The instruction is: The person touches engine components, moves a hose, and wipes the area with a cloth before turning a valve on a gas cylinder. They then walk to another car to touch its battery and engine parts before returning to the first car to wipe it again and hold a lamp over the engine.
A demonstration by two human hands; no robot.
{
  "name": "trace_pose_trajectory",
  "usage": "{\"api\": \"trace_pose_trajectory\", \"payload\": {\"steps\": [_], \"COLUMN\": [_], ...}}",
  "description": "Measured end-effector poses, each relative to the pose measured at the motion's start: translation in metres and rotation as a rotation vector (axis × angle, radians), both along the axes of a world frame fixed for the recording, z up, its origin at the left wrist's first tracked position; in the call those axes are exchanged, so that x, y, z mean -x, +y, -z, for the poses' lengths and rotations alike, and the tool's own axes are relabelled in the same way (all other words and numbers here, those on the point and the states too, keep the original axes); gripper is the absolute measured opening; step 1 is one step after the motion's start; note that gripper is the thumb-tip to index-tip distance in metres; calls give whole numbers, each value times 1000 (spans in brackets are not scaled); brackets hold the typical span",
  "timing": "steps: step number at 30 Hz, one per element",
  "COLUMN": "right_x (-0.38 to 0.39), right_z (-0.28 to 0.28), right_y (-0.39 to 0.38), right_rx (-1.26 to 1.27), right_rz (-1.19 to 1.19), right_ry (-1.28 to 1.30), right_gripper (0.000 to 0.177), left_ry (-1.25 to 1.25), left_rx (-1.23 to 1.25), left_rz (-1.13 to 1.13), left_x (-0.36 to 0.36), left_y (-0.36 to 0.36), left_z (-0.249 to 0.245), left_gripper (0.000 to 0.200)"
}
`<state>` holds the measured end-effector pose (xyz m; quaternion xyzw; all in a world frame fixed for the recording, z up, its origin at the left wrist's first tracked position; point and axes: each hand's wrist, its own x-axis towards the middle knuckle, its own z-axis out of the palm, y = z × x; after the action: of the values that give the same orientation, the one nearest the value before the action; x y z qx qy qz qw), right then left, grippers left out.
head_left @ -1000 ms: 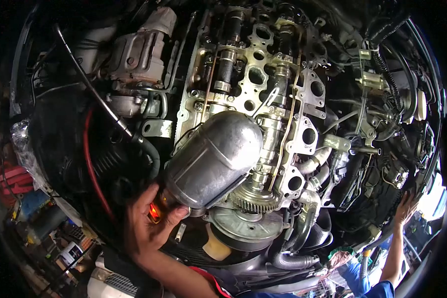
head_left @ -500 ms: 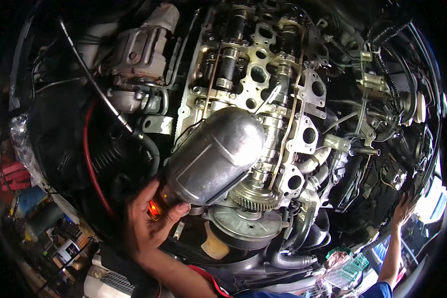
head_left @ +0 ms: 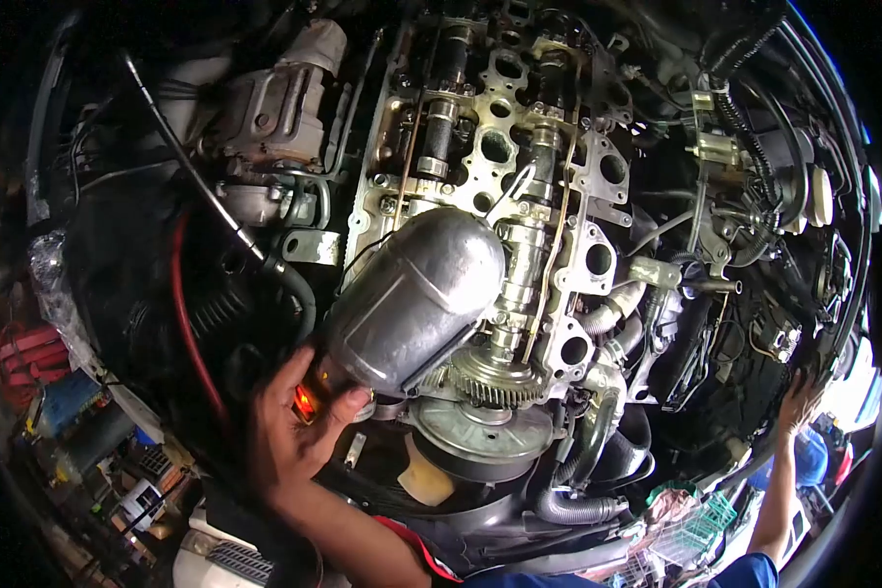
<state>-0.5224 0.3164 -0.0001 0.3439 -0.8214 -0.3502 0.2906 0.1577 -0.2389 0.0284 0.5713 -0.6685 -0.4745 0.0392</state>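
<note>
My left hand (head_left: 309,412) is wrapped around the handle end of a work lamp (head_left: 416,299) with a rounded grey metal shroud. An orange glow shows between my fingers and the lamp. The lamp hangs over the lower part of an opened engine (head_left: 495,147), hiding some of it; camshafts and ports lie bare above and to the right. Just below the shroud are a toothed gear (head_left: 495,377) and a round metal pulley (head_left: 485,436). Far to the right, my right hand (head_left: 802,400) rests with fingers stretched out on the side edge of the engine bay, holding nothing.
A red cable (head_left: 181,314) and a dark hose with a pale section (head_left: 181,157) run along the left. Ribbed hoses (head_left: 583,510) curve at lower right, near a green basket (head_left: 701,514). Boxes and tools (head_left: 147,490) clutter the floor at lower left.
The view has shifted slightly, so the engine sits a little left and higher. The lamp stays in my left hand over the engine. A blue rounded shape now shows beside my right forearm.
</note>
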Motion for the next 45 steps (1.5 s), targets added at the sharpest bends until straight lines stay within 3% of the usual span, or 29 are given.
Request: {"api": "trace_pose_trajectory", "payload": {"steps": [6, 7, 10, 11, 18, 19, 24, 30, 34, 35, 36, 38, 39, 40, 41, 42, 43, 45], "right_x": [-12, -16, -14, -12, -4, -6, -8, -12, -1, -32, -36, -36, -22, -8, -49, -32, -16, 15], "right_z": [-4, -2, -3, 0, 4, 8, 7, 0, 9, -9, -14, -12, -7, -2, -20, -14, -10, 5], "right_y": [-16, -21, -19, -16, -9, -10, -12, 1, -7, -28, -34, -29, -27, -25, -47, -38, -27, -6], "right_rx": [71, 130, 78, 54, 126, 123, 133, 130, 178, 144, 156, 191, 218, 246, 145, 191, 222, 280], "right_rz": [-78, -97, -160, -43, -65, -62, -75, -105, -161, -4, -20, -53, -17, 20, 181, 102, 6, -146], "right_ry": [-46, -71, -38, -31, -101, -96, -87, -74, -78, -105, -116, -141, -184, -225, -239, -223, -222, -226], "right_gripper": [50, 49, 49, 49, 47, 47, 47, 46, 47, 52, 54, 59, 60, 62, 61, 61, 60, 59], "left_ry": [91, 80, 28, 19, -102, -104, -283, -427, -469, -430, -398, -331, -293, -423, -547, -667, -498, -406], "left_rx": [127, 286, 368, 402, 696, 727, 865, 794, 563, 590, 615, 755, 1156, 1104, 1043, 970, 655, 636], "left_rz": [-101, -69, -278, -340, -437, -464, -576, -502, -473, -443, -412, -523, -601, -603, -603, -601, -540, -556], "left_x": [6, 5, 17, 20, 13, 14, -4, -3, -2, -5, -9, -20, -35, -50, -65, -70, -77, -89], "left_y": [-1, -3, -4, -3, -5, -3, -8, -2, 3, 13, 26, 58, 61, 61, 60, 73, 80, 77], "left_z": [8, 14, 1, -4, -10, -11, -8, -12, 0, -4, -8, -31, -13, 2, 16, 5, -9, -10], "left_gripper": [60, 54, 55, 57, 66, 55, 56, 50, 46, 47, 48, 46, 35, 35, 35, 34, 37, 37]}}
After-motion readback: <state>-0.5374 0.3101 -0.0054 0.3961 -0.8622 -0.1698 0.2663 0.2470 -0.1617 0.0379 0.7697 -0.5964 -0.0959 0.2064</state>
